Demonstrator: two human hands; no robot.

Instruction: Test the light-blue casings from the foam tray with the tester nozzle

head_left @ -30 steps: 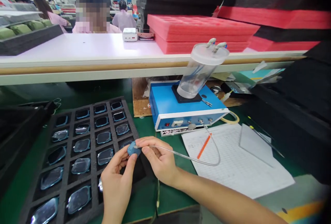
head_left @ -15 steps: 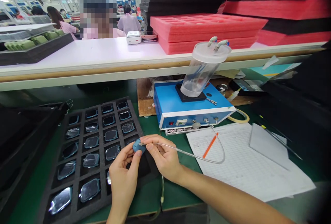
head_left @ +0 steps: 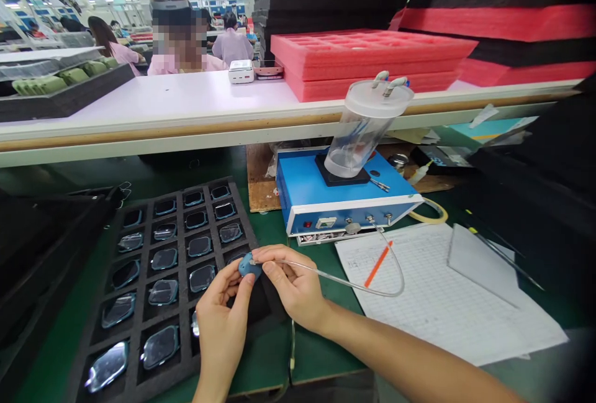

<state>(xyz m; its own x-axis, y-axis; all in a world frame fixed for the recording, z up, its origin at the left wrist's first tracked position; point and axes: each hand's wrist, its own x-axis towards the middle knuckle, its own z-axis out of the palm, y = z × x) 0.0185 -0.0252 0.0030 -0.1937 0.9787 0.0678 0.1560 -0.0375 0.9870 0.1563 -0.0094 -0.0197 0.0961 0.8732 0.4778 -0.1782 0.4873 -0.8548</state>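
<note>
Between the thumb and fingers of my left hand (head_left: 226, 310) is a small blue watch case (head_left: 250, 266), held above the near right part of a black foam tray (head_left: 184, 328). My right hand (head_left: 295, 285) pinches the end of a clear thin tube (head_left: 335, 275) and holds its tip against the case. From there the tube loops over the paper and back to the front of a blue box-shaped machine (head_left: 344, 204). Several watch cases with shiny faces, such as this watch case (head_left: 161, 347), lie in the tray's compartments. My fingers hide the tube's very tip.
On the machine stands a clear cylinder (head_left: 356, 136). Written sheets (head_left: 437, 291) with an orange strip (head_left: 379, 264) lie at right. A shelf (head_left: 186, 102) crosses behind, bearing red foam trays (head_left: 363, 58) and a white device (head_left: 241, 71). People in pink sit beyond.
Both hands keep the same hold on the watch case and the tube. The whole view has shifted very slightly; nothing on the bench has visibly moved.
</note>
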